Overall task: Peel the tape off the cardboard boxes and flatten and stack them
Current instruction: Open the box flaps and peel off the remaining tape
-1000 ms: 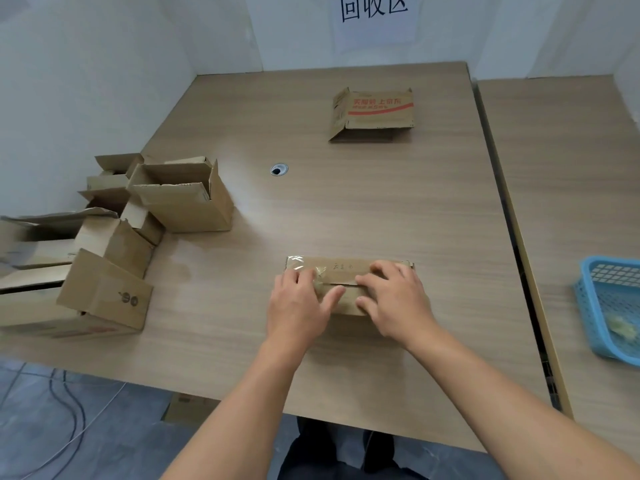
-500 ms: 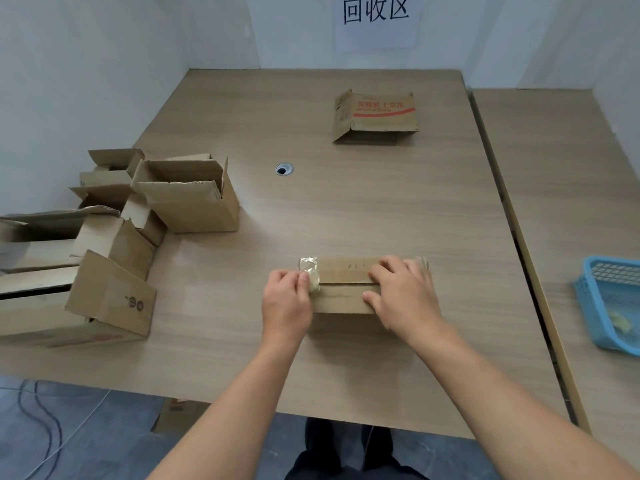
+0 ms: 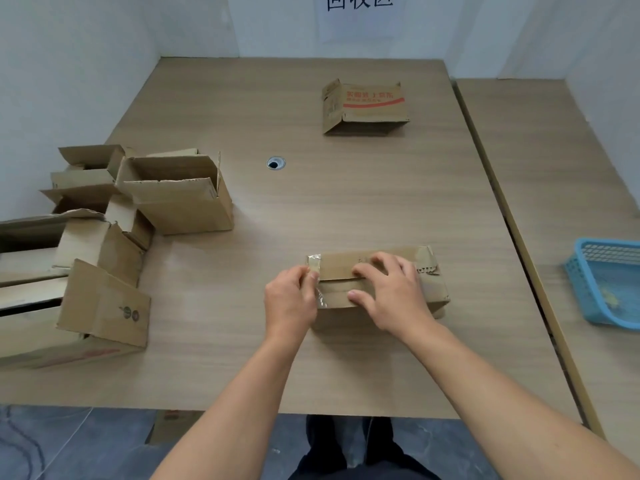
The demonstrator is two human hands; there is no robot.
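A small closed cardboard box [image 3: 431, 289] lies near the front of the wooden table [image 3: 346, 202]. Clear tape [image 3: 316, 268] covers its left end and runs down the side. My left hand [image 3: 291, 299] pinches this tape at the box's left edge. My right hand [image 3: 388, 289] rests on top of the box with fingers spread, pressing it down. A flattened box with red print [image 3: 367, 105] lies at the back of the table.
Several open cardboard boxes [image 3: 173, 195] are piled at the table's left edge. A blue plastic basket [image 3: 609, 282] sits on the adjoining table to the right. A cable hole [image 3: 276, 163] is in the tabletop. A paper sign [image 3: 360, 12] hangs on the back wall.
My left hand slid from the box's top middle to its left end and pinched the tape there. My right hand shifted slightly right on the top.
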